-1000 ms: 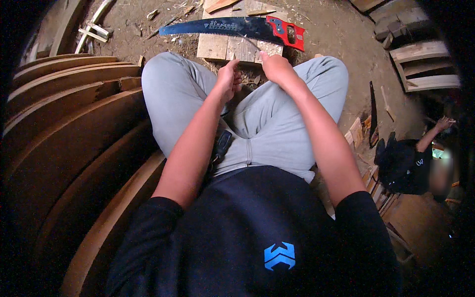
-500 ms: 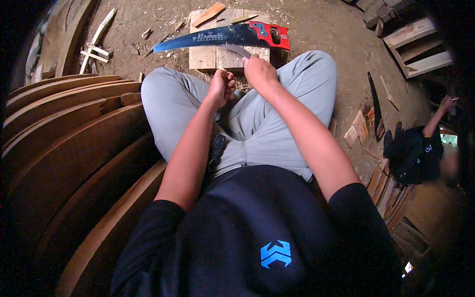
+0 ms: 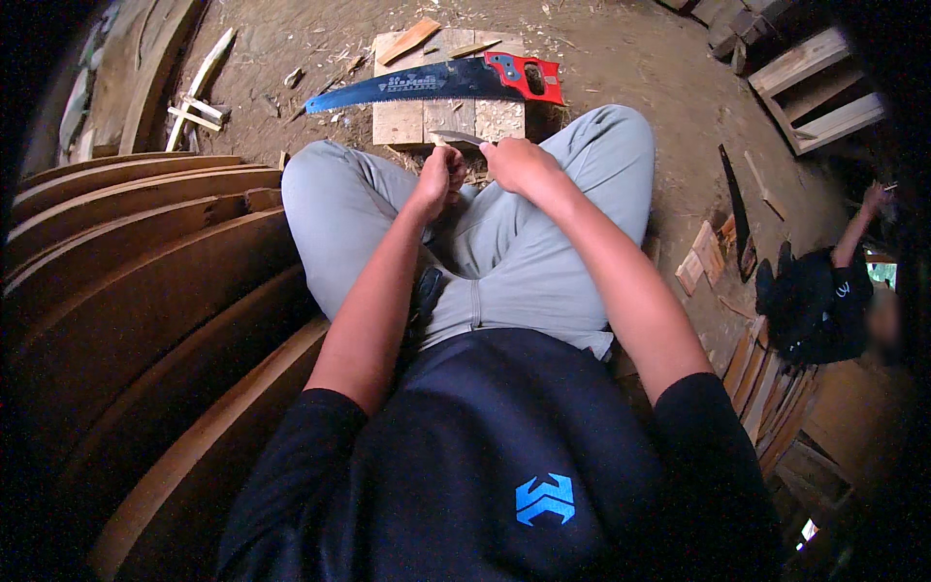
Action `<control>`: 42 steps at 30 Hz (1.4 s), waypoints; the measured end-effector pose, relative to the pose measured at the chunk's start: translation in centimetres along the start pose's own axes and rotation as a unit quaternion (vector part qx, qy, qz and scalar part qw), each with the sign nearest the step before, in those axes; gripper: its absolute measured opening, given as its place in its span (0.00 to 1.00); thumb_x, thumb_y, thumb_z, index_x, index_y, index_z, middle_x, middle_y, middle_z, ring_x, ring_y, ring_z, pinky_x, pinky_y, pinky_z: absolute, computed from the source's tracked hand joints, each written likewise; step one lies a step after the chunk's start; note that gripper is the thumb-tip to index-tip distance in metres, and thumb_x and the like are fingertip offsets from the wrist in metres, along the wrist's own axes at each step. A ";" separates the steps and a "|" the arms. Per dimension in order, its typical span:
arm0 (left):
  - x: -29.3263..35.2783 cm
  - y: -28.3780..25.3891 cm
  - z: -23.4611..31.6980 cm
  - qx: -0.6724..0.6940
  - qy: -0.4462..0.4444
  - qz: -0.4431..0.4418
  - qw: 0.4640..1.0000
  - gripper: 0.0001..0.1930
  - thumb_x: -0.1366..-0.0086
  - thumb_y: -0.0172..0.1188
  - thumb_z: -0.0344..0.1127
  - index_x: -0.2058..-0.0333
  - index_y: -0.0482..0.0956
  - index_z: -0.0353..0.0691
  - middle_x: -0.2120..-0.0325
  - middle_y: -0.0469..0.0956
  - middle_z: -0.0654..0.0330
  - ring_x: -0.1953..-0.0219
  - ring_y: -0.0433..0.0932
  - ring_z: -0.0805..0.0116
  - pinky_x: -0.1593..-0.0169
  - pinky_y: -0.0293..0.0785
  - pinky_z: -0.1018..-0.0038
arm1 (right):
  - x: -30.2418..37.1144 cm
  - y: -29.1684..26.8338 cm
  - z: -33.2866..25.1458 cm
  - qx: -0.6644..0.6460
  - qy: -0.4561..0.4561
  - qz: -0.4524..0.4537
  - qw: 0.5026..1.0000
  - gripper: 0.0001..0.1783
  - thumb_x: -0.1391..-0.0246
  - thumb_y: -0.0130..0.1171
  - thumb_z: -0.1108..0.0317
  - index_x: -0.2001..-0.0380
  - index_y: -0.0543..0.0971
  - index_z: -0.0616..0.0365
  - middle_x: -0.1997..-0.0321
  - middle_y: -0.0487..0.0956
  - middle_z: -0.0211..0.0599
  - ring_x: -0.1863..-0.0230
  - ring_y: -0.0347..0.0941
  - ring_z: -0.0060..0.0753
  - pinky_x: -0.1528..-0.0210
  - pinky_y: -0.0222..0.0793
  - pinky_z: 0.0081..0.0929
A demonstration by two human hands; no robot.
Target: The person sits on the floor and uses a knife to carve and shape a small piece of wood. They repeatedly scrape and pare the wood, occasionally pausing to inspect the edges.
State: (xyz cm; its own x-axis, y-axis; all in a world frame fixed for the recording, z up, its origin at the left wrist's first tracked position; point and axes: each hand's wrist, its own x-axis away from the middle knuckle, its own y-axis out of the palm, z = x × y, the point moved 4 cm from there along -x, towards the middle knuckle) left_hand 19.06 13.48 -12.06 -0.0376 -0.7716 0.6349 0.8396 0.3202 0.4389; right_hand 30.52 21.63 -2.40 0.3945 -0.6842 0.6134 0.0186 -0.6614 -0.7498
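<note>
Both hands are now drawing closer over the knees. Right hand (image 3: 519,165) is gripping a thin knife (image 3: 458,137), blade toward 11 o'clock; left hand (image 3: 438,179) is curling shut, contents hidden. Light, stiff, sharp: hold the handle.

A thin grey blade (image 3: 456,137) juts leftward from the closed right hand (image 3: 519,165), level above the knees.

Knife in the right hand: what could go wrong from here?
1. The knife blade points toward the left hand, which sits close by; a slip might cut its fingers.
2. Both hands work just above the knees, so a slipping blade could hit a leg.
3. The saw lies teeth exposed on the boards just ahead.
</note>
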 end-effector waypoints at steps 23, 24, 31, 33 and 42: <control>1.9 0.3 1.3 -0.192 0.189 -0.048 0.962 0.18 0.31 0.41 0.47 0.71 0.69 0.39 0.81 0.62 0.69 0.79 0.59 0.78 0.74 0.57 0.77 | -2.4 -0.2 -1.3 -0.448 0.006 -0.129 0.885 0.12 0.51 0.62 0.59 0.78 0.72 0.52 0.85 0.62 0.17 0.88 0.53 0.10 0.89 0.47 0.14; 2.1 0.3 1.4 -0.202 0.200 -0.032 0.958 0.17 0.31 0.43 0.46 0.70 0.70 0.39 0.80 0.63 0.70 0.79 0.59 0.78 0.74 0.56 0.77 | -2.7 0.1 -1.1 -0.459 0.005 -0.136 0.878 0.11 0.49 0.60 0.60 0.78 0.71 0.51 0.84 0.61 0.17 0.88 0.52 0.10 0.89 0.48 0.15; 2.5 0.5 1.8 -0.225 0.180 -0.004 0.958 0.15 0.32 0.45 0.45 0.67 0.72 0.39 0.80 0.66 0.68 0.78 0.62 0.78 0.74 0.58 0.78 | -3.6 0.8 -0.9 -0.482 0.017 -0.086 0.872 0.12 0.49 0.59 0.59 0.77 0.71 0.51 0.84 0.61 0.18 0.88 0.53 0.11 0.88 0.50 0.16; 2.0 -0.2 1.3 -0.190 0.200 0.009 0.961 0.16 0.33 0.44 0.46 0.69 0.72 0.39 0.82 0.65 0.68 0.80 0.61 0.78 0.77 0.57 0.78 | -3.5 0.8 -1.2 -0.482 0.006 -0.088 0.872 0.13 0.48 0.59 0.58 0.76 0.72 0.54 0.84 0.64 0.20 0.86 0.56 0.11 0.88 0.52 0.17; 1.4 -0.5 1.7 0.118 -0.012 0.038 0.992 0.14 0.37 0.40 0.48 0.81 0.59 0.54 0.90 0.52 0.74 0.89 0.51 0.76 0.85 0.42 0.76 | -0.5 -0.2 -1.7 -0.033 -0.065 0.050 0.996 0.27 0.38 0.40 0.53 0.64 0.78 0.68 0.61 0.77 0.60 0.57 0.74 0.61 0.51 0.68 0.48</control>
State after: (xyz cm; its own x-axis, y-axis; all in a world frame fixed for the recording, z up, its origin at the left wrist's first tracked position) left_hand 17.66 13.16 -10.36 0.0063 -0.7278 0.6858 0.6907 0.4991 0.5233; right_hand 28.75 21.59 -2.08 0.5077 -0.7047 0.4956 -0.0851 -0.6134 -0.7851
